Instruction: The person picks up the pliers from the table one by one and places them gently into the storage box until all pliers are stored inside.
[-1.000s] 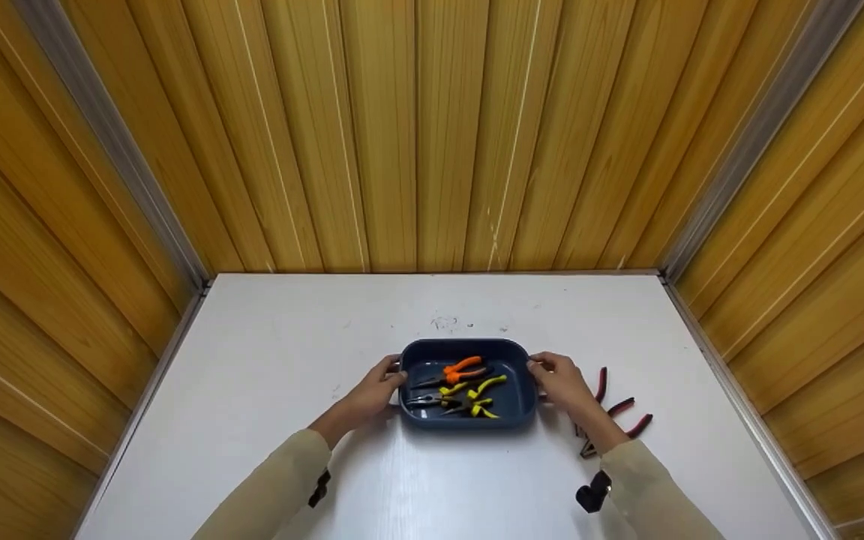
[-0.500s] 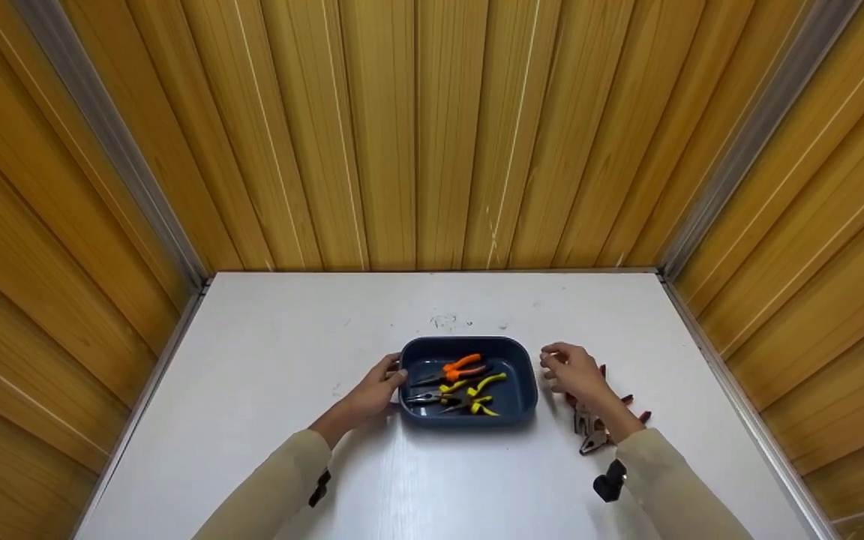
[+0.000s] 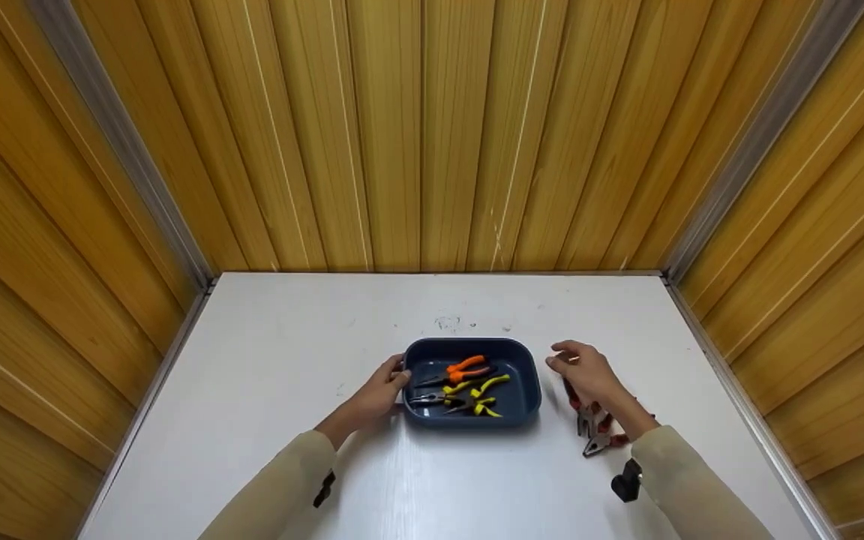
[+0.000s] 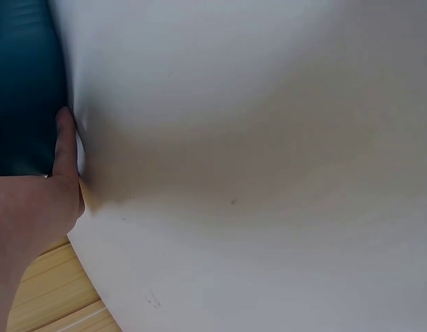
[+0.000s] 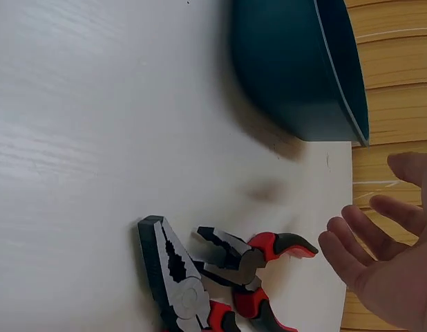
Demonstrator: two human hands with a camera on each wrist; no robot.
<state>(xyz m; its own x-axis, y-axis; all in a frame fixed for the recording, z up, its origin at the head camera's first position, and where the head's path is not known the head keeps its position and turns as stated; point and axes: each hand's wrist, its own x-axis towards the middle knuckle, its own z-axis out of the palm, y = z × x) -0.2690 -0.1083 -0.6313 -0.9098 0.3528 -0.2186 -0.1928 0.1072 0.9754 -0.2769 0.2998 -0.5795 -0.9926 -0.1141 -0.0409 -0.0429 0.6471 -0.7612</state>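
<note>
A dark blue rectangular dish [image 3: 520, 390] stands on the white table. Its left end is gripped by my left hand [image 3: 373, 393], thumb over the rim and fingers outside. In the left wrist view a finger lies along the dish's outer wall [image 4: 23, 83]. Orange-handled pliers [image 3: 466, 367] and yellow-handled pliers [image 3: 490, 385] lie in the dish. My right hand [image 3: 589, 373] is off the dish, above red-and-black-handled pliers on the table, fingers relaxed and holding nothing. Two of those, combination pliers [image 5: 186, 297] and smaller pliers [image 5: 249, 267], show in the right wrist view.
The white tabletop [image 3: 289, 322] is bounded by wood-patterned walls [image 3: 432, 150] at the back and both sides. Metal frame strips [image 3: 762, 420] run along the side edges. Small dark marks [image 3: 448, 323] dot the surface behind the dish.
My right hand has let go of the dish's right end and moved right, over the red-and-black pliers. The left hand keeps its hold; the dish stays in place.
</note>
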